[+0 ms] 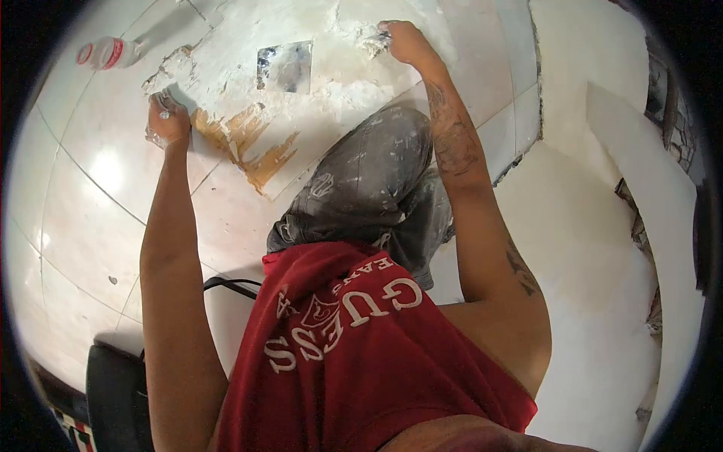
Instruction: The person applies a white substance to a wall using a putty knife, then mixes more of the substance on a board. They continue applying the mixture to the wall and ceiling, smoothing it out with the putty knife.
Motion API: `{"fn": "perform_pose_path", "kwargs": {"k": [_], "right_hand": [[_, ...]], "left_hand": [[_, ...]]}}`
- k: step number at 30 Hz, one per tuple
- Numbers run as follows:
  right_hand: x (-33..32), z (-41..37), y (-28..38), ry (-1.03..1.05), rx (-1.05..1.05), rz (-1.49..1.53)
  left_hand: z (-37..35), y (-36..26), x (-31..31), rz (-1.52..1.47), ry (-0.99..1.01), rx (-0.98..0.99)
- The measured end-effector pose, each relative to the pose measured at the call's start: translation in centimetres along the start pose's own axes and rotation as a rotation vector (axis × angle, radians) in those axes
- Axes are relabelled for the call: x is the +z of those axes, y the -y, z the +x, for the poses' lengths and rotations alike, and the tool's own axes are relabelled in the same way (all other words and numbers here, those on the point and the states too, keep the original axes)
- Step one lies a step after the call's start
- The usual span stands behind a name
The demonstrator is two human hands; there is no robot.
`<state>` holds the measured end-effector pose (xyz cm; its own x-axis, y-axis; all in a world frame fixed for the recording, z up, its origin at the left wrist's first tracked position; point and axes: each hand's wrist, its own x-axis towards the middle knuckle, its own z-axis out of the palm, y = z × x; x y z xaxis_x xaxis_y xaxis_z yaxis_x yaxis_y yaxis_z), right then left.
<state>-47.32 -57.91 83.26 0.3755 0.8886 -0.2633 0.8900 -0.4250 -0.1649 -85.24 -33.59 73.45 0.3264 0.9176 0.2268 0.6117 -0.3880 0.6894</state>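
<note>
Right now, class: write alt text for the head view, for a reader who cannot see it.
A person in a red shirt crouches on a tiled floor, left hand pressed to a tile, right hand in white plaster. Between the hands lie a metal blade and a brown smear; a red-capped bottle lies nearby.

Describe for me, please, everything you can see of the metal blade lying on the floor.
The blade is a flat, roughly rectangular sheet of shiny metal, bright where it reflects light and darker along its left side, with white smears on its edges. No handle can be made out. It lies flat in the white paste spread over the tiled floor, between the left hand and the right hand; neither touches it.
</note>
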Motion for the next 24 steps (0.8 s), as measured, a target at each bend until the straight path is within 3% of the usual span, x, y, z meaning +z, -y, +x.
{"fn": "perform_pose_path", "kwargs": {"k": [4,8,10,13,19,24], "right_hand": [[-2.5,1.0,0.4,-0.005,0.056,0.052],[-5.1,1.6,0.3,0.057,0.188,0.119],[-5.4,1.4,-0.8,-0.045,0.124,0.105],[-3.7,1.0,-1.9,-0.193,0.077,0.114],[-1.6,0.4,-0.6,-0.293,0.066,0.015],[-1.9,0.4,0.8,-0.336,0.152,0.008]], "left_hand": [[0.0,-1.1,-0.5,0.116,-0.027,0.000],[0.4,-1.4,-0.8,0.120,0.107,-0.091],[0.1,-0.1,-0.1,0.105,0.071,-0.074],[-0.5,2.2,1.7,0.098,-0.175,0.096],[-0.4,1.5,1.1,0.176,-0.061,-0.006],[-0.6,3.0,1.9,0.131,-0.099,0.055]]}}
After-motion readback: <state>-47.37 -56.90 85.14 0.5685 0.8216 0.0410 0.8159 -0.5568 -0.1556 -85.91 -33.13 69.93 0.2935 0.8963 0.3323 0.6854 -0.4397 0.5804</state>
